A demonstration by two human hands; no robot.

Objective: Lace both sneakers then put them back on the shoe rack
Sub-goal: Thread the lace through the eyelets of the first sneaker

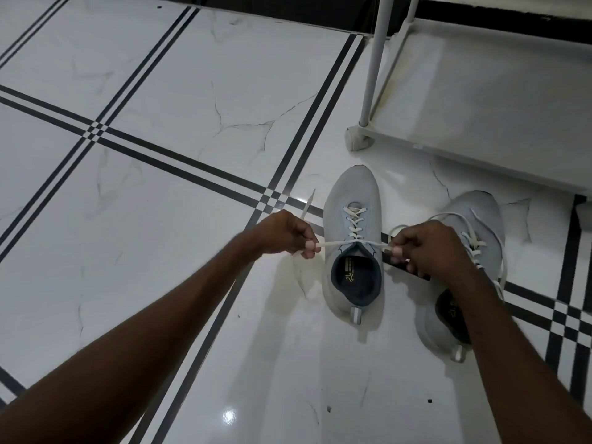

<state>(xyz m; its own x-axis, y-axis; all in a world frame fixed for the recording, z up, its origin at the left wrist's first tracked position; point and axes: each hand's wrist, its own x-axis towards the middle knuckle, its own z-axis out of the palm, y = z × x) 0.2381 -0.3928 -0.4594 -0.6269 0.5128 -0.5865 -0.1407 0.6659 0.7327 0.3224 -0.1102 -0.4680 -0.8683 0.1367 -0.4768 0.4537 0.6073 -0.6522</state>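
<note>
Two light grey sneakers stand side by side on the tiled floor, toes pointing away from me. The left sneaker (352,200) is laced up to its top eyelets with a white lace (355,219). My left hand (285,233) pinches one end of that lace out to the left, and my right hand (426,245) pinches the other end to the right, so the lace runs taut across the shoe's opening. The right sneaker (477,213) lies partly under my right forearm, its lace loose and looping.
A white shoe rack (480,100) stands at the upper right, its corner foot (358,139) just beyond the left sneaker's toe. White marble-look floor tiles with dark stripe borders (179,161) spread to the left and front.
</note>
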